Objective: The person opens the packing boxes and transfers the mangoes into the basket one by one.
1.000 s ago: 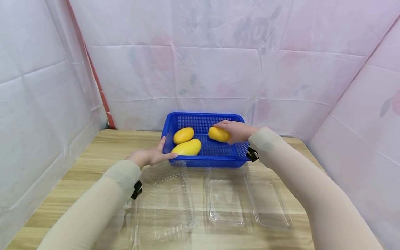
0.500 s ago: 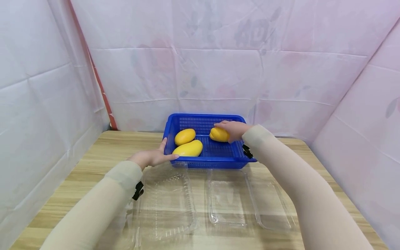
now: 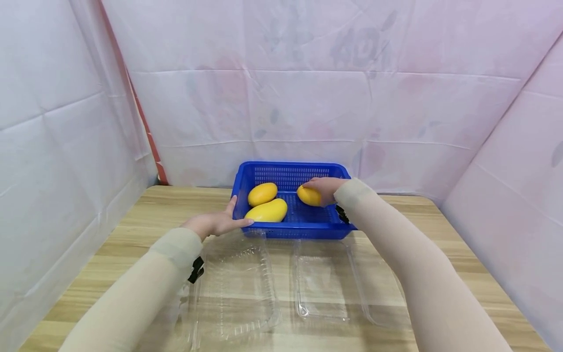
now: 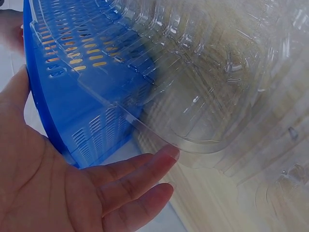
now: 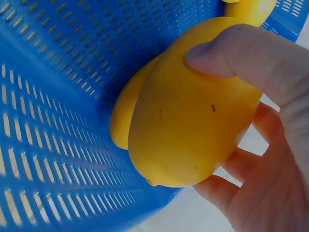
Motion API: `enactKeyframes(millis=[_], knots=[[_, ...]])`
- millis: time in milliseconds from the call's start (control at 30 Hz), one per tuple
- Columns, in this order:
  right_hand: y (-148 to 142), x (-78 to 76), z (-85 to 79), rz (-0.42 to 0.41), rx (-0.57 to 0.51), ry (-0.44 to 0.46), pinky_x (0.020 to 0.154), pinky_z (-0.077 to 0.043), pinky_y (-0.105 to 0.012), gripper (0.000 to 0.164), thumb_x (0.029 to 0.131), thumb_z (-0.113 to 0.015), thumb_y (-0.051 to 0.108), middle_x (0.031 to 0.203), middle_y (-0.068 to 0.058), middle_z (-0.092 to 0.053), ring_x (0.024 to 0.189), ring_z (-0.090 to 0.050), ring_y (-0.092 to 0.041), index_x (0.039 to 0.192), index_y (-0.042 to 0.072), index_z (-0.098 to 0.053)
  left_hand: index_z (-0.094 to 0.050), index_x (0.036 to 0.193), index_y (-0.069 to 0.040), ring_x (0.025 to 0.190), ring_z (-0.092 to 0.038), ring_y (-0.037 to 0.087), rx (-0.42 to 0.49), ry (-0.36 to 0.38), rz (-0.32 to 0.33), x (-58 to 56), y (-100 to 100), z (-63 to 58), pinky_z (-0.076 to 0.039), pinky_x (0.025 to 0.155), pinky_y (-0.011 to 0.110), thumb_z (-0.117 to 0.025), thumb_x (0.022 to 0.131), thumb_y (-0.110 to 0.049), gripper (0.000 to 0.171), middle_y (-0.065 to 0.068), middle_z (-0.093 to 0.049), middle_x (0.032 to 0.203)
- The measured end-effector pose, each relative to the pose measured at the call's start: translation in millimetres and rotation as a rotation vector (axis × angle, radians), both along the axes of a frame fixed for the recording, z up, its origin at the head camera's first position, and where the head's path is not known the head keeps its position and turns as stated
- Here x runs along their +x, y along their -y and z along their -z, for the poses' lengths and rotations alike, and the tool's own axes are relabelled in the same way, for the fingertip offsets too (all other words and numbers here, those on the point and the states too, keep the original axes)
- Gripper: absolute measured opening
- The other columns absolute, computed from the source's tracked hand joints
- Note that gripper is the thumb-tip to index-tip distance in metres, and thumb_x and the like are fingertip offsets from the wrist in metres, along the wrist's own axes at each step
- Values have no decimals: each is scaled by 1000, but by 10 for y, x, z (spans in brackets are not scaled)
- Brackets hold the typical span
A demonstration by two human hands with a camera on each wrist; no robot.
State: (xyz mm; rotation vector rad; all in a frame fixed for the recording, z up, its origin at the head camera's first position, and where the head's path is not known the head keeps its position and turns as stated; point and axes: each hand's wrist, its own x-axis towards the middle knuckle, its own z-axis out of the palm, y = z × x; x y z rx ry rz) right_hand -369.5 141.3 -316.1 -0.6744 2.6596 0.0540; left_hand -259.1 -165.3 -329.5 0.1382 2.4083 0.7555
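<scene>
In the head view a blue plastic basket (image 3: 299,226) stands at the back of the table. My right hand (image 3: 327,188) reaches into its right side and grips a yellow mango (image 5: 193,111), thumb on top and fingers beneath. Behind that fruit, the right wrist view shows part of another mango (image 5: 123,113) low against the basket. On the left inside lie a smaller mango (image 3: 263,194) and a longer mango (image 3: 268,210). My left hand (image 3: 215,222) rests at the basket's near left corner, its fingers spread and fairly straight along the outside.
Clear plastic containers lie on the wooden table in front of the basket: a large ribbed one (image 3: 237,293) on the left, a smaller one (image 3: 323,286) in the middle, and a flat clear piece (image 3: 382,303) partly behind the right sleeve. White sheeting (image 3: 303,107) encloses the back and sides.
My right hand has lowered slightly in the basket with the mango, and the right forearm has shifted left. The left hand keeps its place on the basket; the head view has shifted a little.
</scene>
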Motion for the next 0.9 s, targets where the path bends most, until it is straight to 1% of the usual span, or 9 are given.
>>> enactKeyframes(millis=[167,333,467,533,667,833,900], knots=[[55,-53,23,-52,26,-9,101,-32,-52,73,78,-69,0,137,-9,-45,123,-41,-31,143,19,-40,30,142,-20,134,-20,45,-18,2,-3,3,15,-11,-25,100,60,-41,87,-66,101,21,7,153],[97,-104,71,-34,41,6,102,-31,-53,71,80,-69,2,137,-9,-45,124,-40,-31,142,20,-40,29,142,-19,135,-16,44,-3,9,-8,5,17,-1,-23,102,60,-41,88,-65,100,19,11,153],[98,-123,138,-7,41,50,104,-26,-54,71,82,-68,3,142,-9,-41,129,-35,-33,143,21,-39,29,142,-18,136,-11,43,24,15,-9,15,-4,15,-20,104,60,-42,89,-63,100,18,15,152],[84,-133,177,-34,40,53,105,-26,-53,70,82,-68,3,142,-10,-40,130,-34,-33,143,19,-39,29,142,-17,136,-10,43,32,14,-9,17,-14,21,-18,104,60,-42,90,-62,99,18,16,152],[56,-152,219,-77,26,36,105,-27,-51,68,81,-68,3,141,-10,-42,128,-36,-33,142,17,-40,28,143,-17,136,-11,43,27,0,-2,4,-24,23,-17,104,59,-42,90,-61,98,18,15,152],[37,-161,218,-67,5,45,105,-26,-52,71,80,-67,1,143,-11,-40,130,-35,-34,143,18,-39,28,143,-16,136,-12,44,15,-13,2,-13,-22,6,-17,105,60,-41,90,-62,98,19,13,152],[33,-175,231,-85,5,41,105,-27,-52,73,79,-68,0,143,-11,-39,130,-34,-34,143,17,-39,28,143,-16,136,-13,43,7,-14,3,-18,-18,-3,-17,105,59,-41,90,-62,98,19,12,152]])
